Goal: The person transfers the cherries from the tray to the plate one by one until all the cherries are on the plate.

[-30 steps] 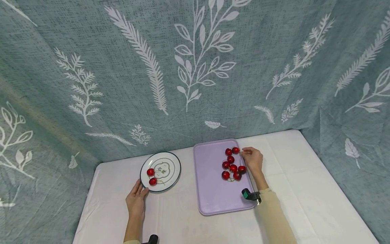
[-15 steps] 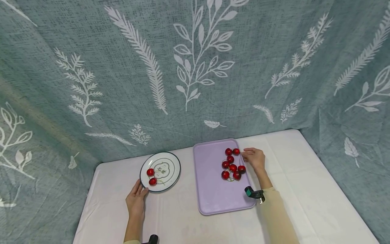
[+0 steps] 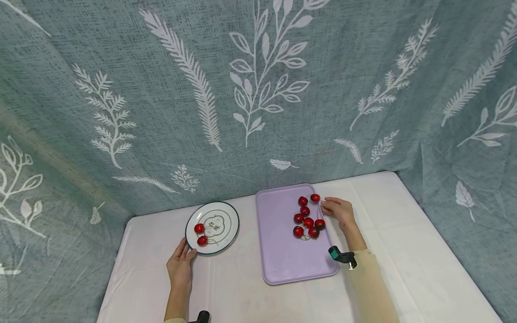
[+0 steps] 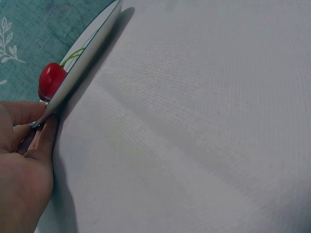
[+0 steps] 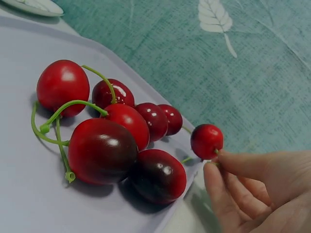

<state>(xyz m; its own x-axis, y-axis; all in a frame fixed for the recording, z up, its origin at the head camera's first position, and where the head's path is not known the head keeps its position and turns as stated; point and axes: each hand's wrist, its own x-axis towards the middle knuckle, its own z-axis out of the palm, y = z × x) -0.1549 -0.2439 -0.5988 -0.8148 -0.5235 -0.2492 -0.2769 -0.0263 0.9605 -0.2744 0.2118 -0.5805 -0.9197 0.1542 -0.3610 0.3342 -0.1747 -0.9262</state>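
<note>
In the head view my left hand (image 3: 179, 268) grips the near-left rim of a white plate (image 3: 228, 238) with a dark edge. Two red cherries (image 3: 199, 228) with green stems lie on that plate. The left wrist view has the thumb above the rim and fingers beneath it, close to one cherry (image 4: 52, 81). Over the right edge of a lilac tray (image 3: 278, 264), my right hand (image 3: 339, 211) pinches a cherry (image 5: 207, 141) by its stem, between thumb and forefinger. Several other cherries (image 5: 103, 151), red to dark red, sit in a cluster on the tray.
A white cloth (image 3: 238, 287) covers the table, with the plate at left and the tray at right of centre. Behind and at both sides hangs a blue-green curtain (image 3: 161, 134) with white leaf prints. A black wrist camera (image 3: 342, 257) hangs over the tray's near-right corner.
My right hand has shifted slightly right, and the pinched cherry has moved a little right with it, away from its neighbour. My left hand and the plate have stayed put.
</note>
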